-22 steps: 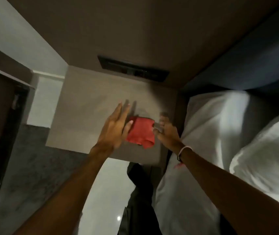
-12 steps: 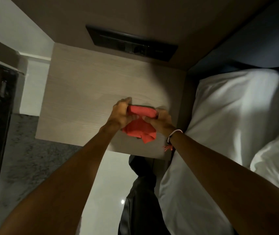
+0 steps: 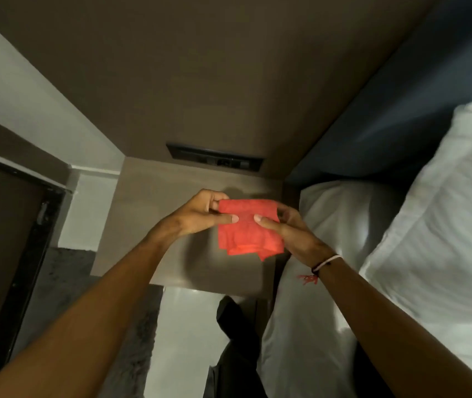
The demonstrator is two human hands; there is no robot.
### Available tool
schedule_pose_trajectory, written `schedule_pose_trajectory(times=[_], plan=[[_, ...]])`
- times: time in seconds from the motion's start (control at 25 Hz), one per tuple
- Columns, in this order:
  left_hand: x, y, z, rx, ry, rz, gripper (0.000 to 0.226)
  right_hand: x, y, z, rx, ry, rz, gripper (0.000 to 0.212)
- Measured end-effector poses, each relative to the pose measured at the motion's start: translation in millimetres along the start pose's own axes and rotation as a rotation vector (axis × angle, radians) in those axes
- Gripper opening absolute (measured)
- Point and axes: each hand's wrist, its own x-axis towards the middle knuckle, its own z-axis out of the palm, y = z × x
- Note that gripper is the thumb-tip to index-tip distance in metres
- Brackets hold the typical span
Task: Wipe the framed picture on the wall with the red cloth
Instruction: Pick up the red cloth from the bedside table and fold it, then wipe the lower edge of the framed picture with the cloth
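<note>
The folded red cloth [image 3: 246, 228] hangs in the air above the wooden bedside table [image 3: 148, 214]. My left hand [image 3: 200, 211] pinches its upper left edge between thumb and fingers. My right hand [image 3: 283, 225] pinches its upper right edge, a thin band on that wrist. The cloth's lower folds dangle loose. No framed picture is in view.
A dark switch panel [image 3: 214, 159] is set in the brown wall behind the table. A bed with white pillows [image 3: 430, 225] lies to the right. A dark door frame [image 3: 28, 239] stands at the left. My dark trouser leg [image 3: 237, 340] and pale floor show below.
Both hands reached the cloth lying on the table, gripped it and lifted it off the surface. It is now held spread between them, higher and flatter.
</note>
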Motion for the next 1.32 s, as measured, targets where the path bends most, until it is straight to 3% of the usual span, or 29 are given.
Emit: schedule_pose_trajectory(times=[0.16, 0.44, 0.56, 0.68, 0.76, 0.88, 1.0, 1.08, 1.16, 1.24, 1.32], plan=[[-35.7, 128.5, -16.1, 0.037, -0.042, 0.169, 0.013, -64.4, -106.1, -27.0, 0.077, 0.013, -0.207, 0.037], [-109.8, 387.8, 11.6, 0.220, -0.138, 0.551, 0.020, -214.5, -283.9, -89.4, 0.045, 0.182, -0.667, 0.033], [-143.0, 492.1, 47.0, 0.305, -0.207, 0.726, 0.019, -287.7, -347.4, -117.0, 0.078, 0.332, -0.791, 0.033], [-177.4, 585.9, 86.3, 0.344, -0.225, 0.912, 0.045, -351.8, -402.4, -144.2, 0.127, 0.488, -0.922, 0.044], [-202.0, 643.5, 106.6, 0.342, -0.183, 1.050, 0.060, -389.1, -439.0, -160.8, 0.129, 0.562, -1.046, 0.033], [-240.8, 726.2, 128.4, 0.390, -0.093, 1.277, 0.059, -444.3, -490.5, -183.0, 0.059, 0.739, -1.256, 0.031], [-273.3, 806.8, 135.9, 0.478, 0.154, 1.616, 0.039, -491.3, -537.9, -206.3, -0.068, 0.937, -1.518, 0.032], [-290.7, 866.6, 131.8, 0.571, 0.475, 1.887, 0.028, -514.8, -573.0, -223.0, -0.187, 1.038, -1.663, 0.033], [-304.9, 927.6, 122.0, 0.743, 0.872, 2.037, 0.037, -527.4, -612.4, -239.4, -0.303, 1.186, -1.765, 0.038], [-311.1, 983.2, 113.8, 1.022, 1.223, 1.942, 0.053, -530.1, -658.6, -251.4, -0.503, 1.463, -1.869, 0.051], [-303.5, 1022.9, 109.1, 1.289, 1.391, 1.742, 0.064, -525.4, -711.3, -257.2, -0.783, 1.824, -1.918, 0.058]])
